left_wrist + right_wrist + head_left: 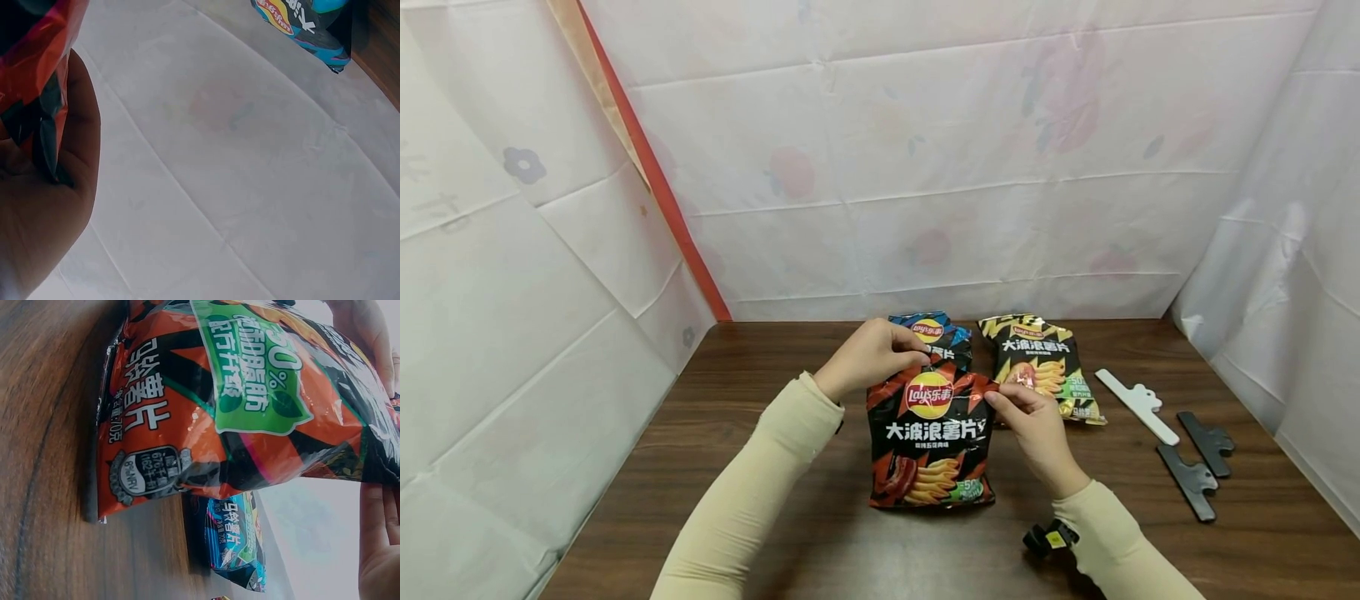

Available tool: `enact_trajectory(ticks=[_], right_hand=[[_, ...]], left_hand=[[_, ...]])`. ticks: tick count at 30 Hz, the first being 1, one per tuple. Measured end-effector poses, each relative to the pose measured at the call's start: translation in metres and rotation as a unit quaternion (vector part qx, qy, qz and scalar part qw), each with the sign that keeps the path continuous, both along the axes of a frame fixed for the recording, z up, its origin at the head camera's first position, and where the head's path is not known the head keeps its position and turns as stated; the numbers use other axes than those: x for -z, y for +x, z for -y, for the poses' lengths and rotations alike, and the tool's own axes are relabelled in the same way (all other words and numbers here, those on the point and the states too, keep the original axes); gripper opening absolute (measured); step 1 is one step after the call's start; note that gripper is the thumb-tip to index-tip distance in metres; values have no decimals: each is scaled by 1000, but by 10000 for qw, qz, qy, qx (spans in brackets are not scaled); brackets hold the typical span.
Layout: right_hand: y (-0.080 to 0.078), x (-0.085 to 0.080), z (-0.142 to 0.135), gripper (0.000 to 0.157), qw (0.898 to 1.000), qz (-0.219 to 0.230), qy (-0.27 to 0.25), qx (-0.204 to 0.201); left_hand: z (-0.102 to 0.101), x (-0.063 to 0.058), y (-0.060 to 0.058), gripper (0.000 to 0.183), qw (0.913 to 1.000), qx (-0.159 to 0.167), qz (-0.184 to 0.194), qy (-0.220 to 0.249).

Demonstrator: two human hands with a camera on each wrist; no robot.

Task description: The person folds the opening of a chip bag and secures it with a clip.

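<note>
A red and black bag of Lay's potato chips (932,442) stands upright in the middle of the table, its front facing me. My left hand (874,357) grips its top edge at the left, and my right hand (1037,425) pinches the top right corner between thumb and fingers. In the right wrist view the bag's bottom seam (144,509) hangs close over the wood. The left wrist view shows red and black foil (40,94) held in the curled left hand (69,200). A blue bag of chips (955,337) is partly hidden behind the red one.
A yellow and black chip bag (1037,367) lies at the back right. Right of it are a white bag clip (1138,404) and two black bag clips (1206,443), (1187,482). White patterned sheets (925,167) hang behind the wooden table (737,400) and at both sides.
</note>
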State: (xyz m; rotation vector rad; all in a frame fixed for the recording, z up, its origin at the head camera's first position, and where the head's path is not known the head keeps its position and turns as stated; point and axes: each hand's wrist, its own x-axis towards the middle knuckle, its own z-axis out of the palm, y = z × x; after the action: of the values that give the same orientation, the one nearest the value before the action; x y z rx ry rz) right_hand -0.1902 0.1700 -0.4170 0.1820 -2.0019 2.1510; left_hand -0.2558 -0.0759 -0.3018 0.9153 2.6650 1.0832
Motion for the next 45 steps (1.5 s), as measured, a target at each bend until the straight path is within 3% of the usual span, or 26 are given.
enact_trajectory(ticks=[22, 33, 45], right_hand=[[1, 5, -3, 20, 9987, -365, 300, 184], [3, 6, -2, 20, 9974, -582, 349, 229], [3, 8, -2, 15, 9964, -763, 237, 288]], left_hand=[[1, 0, -1, 15, 9999, 56, -106, -16], [1, -1, -4, 14, 9995, 300, 11, -97], [-4, -6, -3, 31, 9995, 208, -2, -255]])
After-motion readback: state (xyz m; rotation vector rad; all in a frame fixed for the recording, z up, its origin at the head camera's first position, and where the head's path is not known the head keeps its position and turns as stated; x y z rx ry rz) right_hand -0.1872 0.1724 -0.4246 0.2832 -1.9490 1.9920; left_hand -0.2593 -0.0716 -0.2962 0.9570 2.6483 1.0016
